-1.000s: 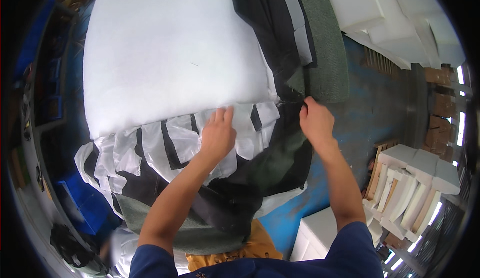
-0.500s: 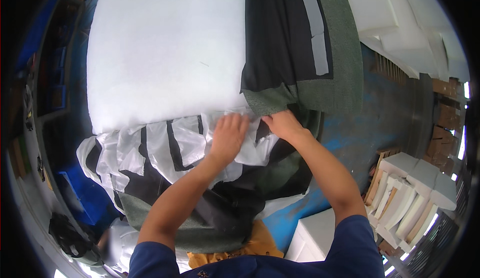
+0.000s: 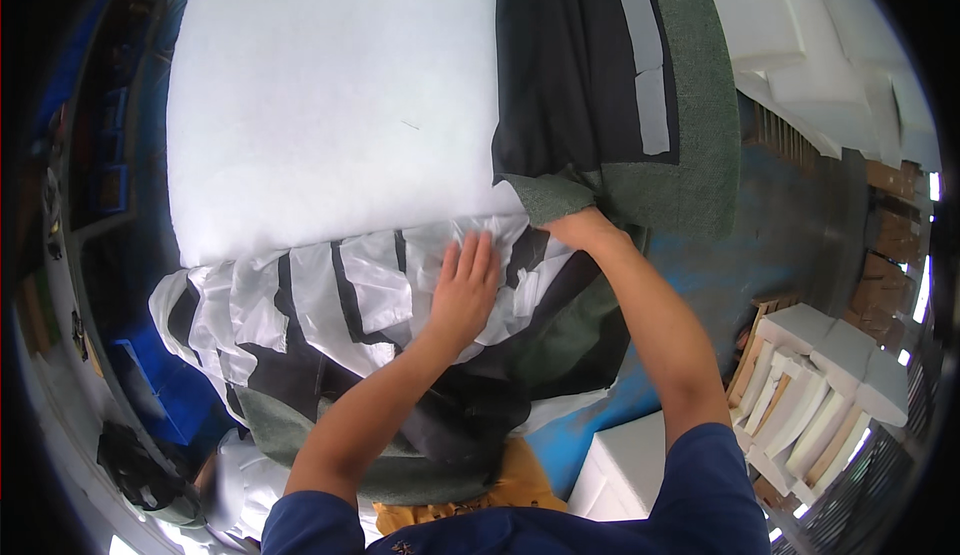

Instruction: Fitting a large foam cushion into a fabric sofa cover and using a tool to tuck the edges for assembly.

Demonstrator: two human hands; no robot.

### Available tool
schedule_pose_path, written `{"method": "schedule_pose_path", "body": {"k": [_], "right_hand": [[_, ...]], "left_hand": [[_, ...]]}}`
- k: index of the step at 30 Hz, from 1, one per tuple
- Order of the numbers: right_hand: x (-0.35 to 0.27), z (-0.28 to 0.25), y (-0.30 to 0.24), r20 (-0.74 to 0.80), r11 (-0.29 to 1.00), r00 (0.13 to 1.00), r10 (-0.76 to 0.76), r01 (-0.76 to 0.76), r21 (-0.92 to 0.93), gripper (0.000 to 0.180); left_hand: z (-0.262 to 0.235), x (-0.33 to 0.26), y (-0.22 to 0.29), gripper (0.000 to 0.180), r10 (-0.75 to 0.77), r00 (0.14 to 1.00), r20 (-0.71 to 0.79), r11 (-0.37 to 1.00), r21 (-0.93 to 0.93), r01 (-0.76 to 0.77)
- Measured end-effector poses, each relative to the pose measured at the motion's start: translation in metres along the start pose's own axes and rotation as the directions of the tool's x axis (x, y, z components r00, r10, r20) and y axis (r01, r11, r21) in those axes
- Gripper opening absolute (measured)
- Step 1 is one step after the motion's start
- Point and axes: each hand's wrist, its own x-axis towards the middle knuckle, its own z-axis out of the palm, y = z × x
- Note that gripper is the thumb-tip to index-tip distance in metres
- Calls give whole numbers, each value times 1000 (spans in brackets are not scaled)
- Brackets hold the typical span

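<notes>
A large white padded block (image 3: 330, 105), like a foam cushion, fills the upper middle. Along its near edge runs a dark and grey-green fabric cover (image 3: 570, 340) with shiny white strips (image 3: 375, 280) on its gathered inner side. My left hand (image 3: 465, 285) lies on these strips with its fingers stretched out, pressing toward the block's edge. At the block's near right corner, my right hand (image 3: 590, 230) reaches beneath a folded grey-green flap (image 3: 545, 195); its fingers are hidden there. A black fabric panel (image 3: 560, 85) with a grey band drapes over the block's right side.
White foam pieces (image 3: 805, 375) are stacked at the lower right beside a white box (image 3: 625, 465). Large white sheets (image 3: 770, 15) hang at the upper right. A blue bin (image 3: 165, 385) stands left, and yellow-brown cloth (image 3: 515, 480) lies close to my body.
My right hand has slid further under the flap, up and slightly right. My left hand has moved a little right and flattened on the white strips. The flap's corner has lifted.
</notes>
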Motion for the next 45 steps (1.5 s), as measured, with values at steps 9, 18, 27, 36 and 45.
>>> {"method": "schedule_pose_path", "body": {"k": [9,18,27,36,45], "right_hand": [[10,9,19,127,997,990,64,-58,-44,46],[-22,37,-13,-142,983,990,13,-39,-178,43],[-48,54,-55,-216,978,971,-99,55,-203,34],[-15,16,-70,171,981,966,193,-192,-21,24],[-27,57,-49,-284,969,947,-147,81,-232,37]], "left_hand": [[-45,16,0,39,-122,913,388,899,-347,268],[1,-5,-11,55,-110,993,-41,988,108,114],[6,14,-13,69,-137,990,-40,990,-21,136],[-22,37,-27,72,-187,952,244,919,-299,257],[11,28,-26,70,-101,994,-51,988,-124,94]]}}
